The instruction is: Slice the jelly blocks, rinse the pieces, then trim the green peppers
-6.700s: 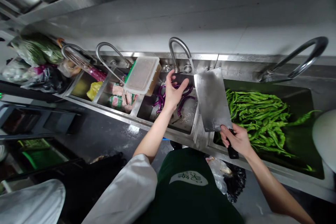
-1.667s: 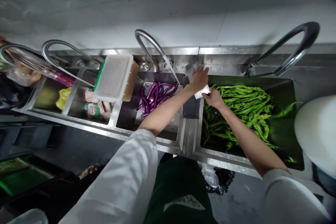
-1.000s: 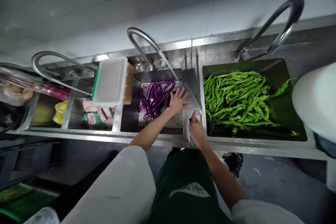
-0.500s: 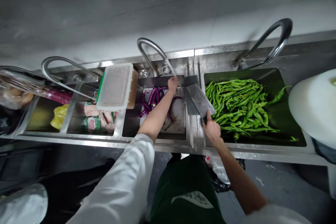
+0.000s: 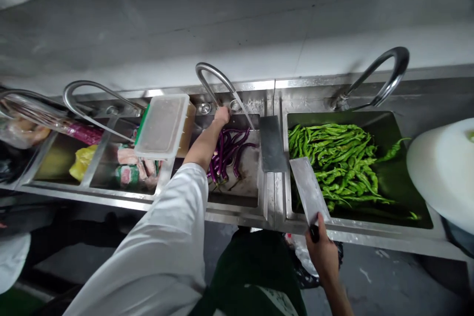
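My right hand (image 5: 324, 252) grips the black handle of a wide cleaver (image 5: 309, 190), its blade slanting over the near left edge of the pepper sink. My left hand (image 5: 222, 114) is closed at the base of a curved faucet (image 5: 214, 70), and its fingertips are hidden. A stream of water runs from the spout towards a dark grey whetstone (image 5: 274, 144), which lies across the divider between two sinks. Below my left forearm, long purple eggplants (image 5: 227, 150) lie in the middle sink (image 5: 248, 190).
Green peppers (image 5: 344, 158) fill much of the right sink. A lidded plastic tub (image 5: 163, 126) sits over the sinks to the left, beside packaged meat (image 5: 128, 173) and a yellow bag (image 5: 82, 163). A large white container (image 5: 444, 173) stands at far right.
My left hand has moved back and left from the water stream to the faucet's base. My right hand has drawn the cleaver off the whetstone, towards me and right.
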A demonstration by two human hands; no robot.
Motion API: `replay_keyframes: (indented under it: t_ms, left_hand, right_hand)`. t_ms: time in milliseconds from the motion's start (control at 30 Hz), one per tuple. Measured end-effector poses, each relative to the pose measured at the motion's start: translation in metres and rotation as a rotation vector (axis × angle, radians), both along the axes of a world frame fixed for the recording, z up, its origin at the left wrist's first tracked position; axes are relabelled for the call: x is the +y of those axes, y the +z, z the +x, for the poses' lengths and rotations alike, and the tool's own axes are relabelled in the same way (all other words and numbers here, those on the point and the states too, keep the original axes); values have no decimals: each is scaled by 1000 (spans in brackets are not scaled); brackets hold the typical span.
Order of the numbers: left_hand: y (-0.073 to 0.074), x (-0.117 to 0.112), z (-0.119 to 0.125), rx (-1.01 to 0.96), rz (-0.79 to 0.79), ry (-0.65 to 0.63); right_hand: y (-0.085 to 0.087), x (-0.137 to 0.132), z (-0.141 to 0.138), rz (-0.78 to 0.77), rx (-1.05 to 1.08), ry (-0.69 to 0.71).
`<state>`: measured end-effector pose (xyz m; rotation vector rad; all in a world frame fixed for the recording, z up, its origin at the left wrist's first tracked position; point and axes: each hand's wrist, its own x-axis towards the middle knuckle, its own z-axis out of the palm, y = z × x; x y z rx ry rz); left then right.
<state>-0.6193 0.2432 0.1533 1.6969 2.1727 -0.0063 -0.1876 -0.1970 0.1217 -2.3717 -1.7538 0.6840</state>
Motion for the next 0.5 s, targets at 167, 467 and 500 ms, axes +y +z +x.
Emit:
replay_keyframes:
  t_ms: [167, 467, 500]
  left_hand:
    - [-11, 25, -6, 52, -1, 9]
    - [-20, 29, -28, -35, -43, -233]
    - [-19, 28, -31, -27, -43, -233]
  right_hand:
    - [6, -19, 8, -20, 1, -68]
    - [6, -31, 17, -82, -10, -99]
    - [4, -32, 18, -93, -12, -94]
